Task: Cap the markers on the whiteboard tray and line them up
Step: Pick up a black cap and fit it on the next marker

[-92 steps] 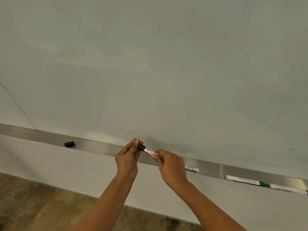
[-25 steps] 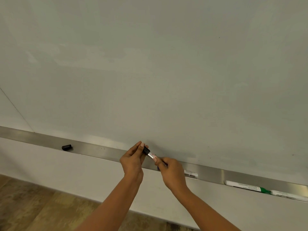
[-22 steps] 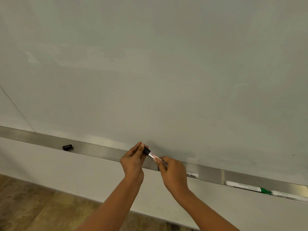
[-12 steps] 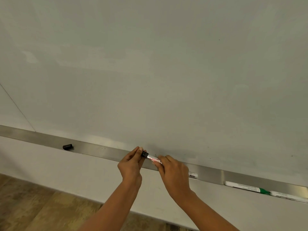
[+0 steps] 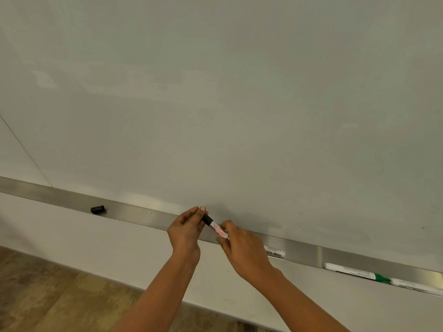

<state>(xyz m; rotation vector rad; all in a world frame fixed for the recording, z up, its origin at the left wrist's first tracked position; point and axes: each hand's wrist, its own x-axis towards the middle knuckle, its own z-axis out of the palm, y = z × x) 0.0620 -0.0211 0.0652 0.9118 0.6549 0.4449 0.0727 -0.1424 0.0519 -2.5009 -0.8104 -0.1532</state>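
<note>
A loose black cap (image 5: 97,209) lies on the metal tray (image 5: 134,215), well to the left of both hands, so the left hand is the nearer one to it. The left hand (image 5: 185,232) pinches the black cap end (image 5: 207,219) of a marker (image 5: 218,231), whose long axis slants down to the right into the closed fingers of the right hand (image 5: 242,250). Further right, another marker (image 5: 275,250) lies flat along the tray, then a green marker (image 5: 354,273) and one more (image 5: 417,285).
</note>
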